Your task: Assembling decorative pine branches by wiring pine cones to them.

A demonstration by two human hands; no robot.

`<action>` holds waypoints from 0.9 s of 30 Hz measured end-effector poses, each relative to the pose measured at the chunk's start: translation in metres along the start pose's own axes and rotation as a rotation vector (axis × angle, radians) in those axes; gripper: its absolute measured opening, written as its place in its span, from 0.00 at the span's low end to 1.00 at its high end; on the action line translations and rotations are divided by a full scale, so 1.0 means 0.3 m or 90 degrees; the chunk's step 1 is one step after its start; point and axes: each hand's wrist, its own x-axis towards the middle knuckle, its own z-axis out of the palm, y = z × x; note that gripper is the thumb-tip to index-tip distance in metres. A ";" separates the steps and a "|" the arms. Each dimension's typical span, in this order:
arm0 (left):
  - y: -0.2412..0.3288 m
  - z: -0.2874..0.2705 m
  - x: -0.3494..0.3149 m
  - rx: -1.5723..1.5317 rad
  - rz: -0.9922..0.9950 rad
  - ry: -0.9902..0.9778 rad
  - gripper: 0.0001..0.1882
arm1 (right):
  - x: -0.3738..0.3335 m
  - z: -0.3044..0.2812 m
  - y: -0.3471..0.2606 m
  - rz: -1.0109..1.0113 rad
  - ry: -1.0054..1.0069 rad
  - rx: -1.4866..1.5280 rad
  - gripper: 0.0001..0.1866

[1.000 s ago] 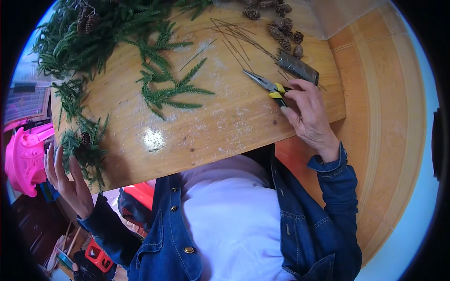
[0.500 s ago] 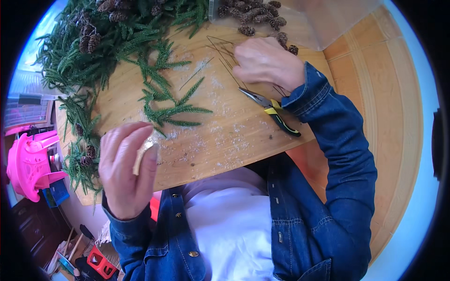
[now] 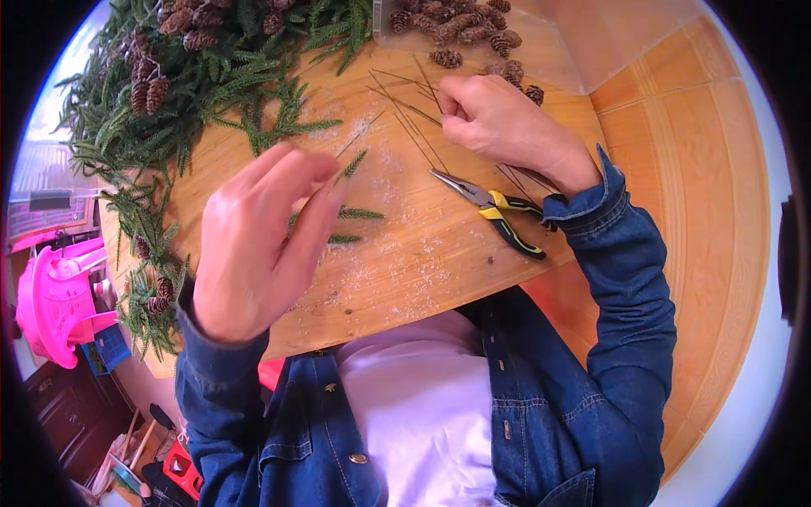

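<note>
My left hand [image 3: 266, 241] is raised over the table's left half, thumb and fingers curled together; what they hold is hidden. Beneath it, partly covered, lies an artificial pine sprig [image 3: 359, 215]. Over on the right, my right hand [image 3: 515, 127] is closed, its fingertips pinching a thin dark wire [image 3: 427, 83] that sticks up past them. More thin wires [image 3: 404, 122] lie fanned out on the tabletop beside that hand. Pliers with yellow and black handles [image 3: 490, 203] rest just below my right wrist, jaws pointing up and left.
A thick heap of green pine garland with cones [image 3: 194, 93] covers the far left and trails down the table's left edge. Pine cones [image 3: 460, 29] lie by a clear plastic bin [image 3: 591, 51] at the back. White flecks dot the wooden table [image 3: 397, 279]. A pink chair [image 3: 55, 296] stands left.
My left hand has moved up and right over the sprig; the pale gold piece in its fingers no longer shows. My right hand has shifted slightly, and a wire now stands up from its fingertips.
</note>
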 end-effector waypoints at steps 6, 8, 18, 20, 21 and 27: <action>-0.080 0.125 0.198 -0.277 -0.146 0.020 0.12 | -0.046 0.011 -0.034 -0.069 0.072 -0.030 0.04; -0.091 0.136 0.241 -0.291 -0.143 0.007 0.12 | -0.051 0.035 -0.052 -0.108 0.116 -0.103 0.04; -0.118 0.155 0.289 0.025 0.020 0.125 0.15 | -0.118 0.048 -0.032 -0.064 0.125 -0.113 0.05; -0.120 0.120 0.282 -0.014 -0.013 0.106 0.15 | -0.130 0.043 -0.039 -0.080 0.135 -0.140 0.06; -0.118 0.103 0.278 -0.056 -0.052 0.088 0.15 | -0.126 0.040 -0.044 -0.079 0.142 -0.139 0.06; -0.053 0.108 0.289 -0.244 -0.094 0.049 0.14 | -0.080 0.020 -0.077 -0.173 0.315 0.000 0.06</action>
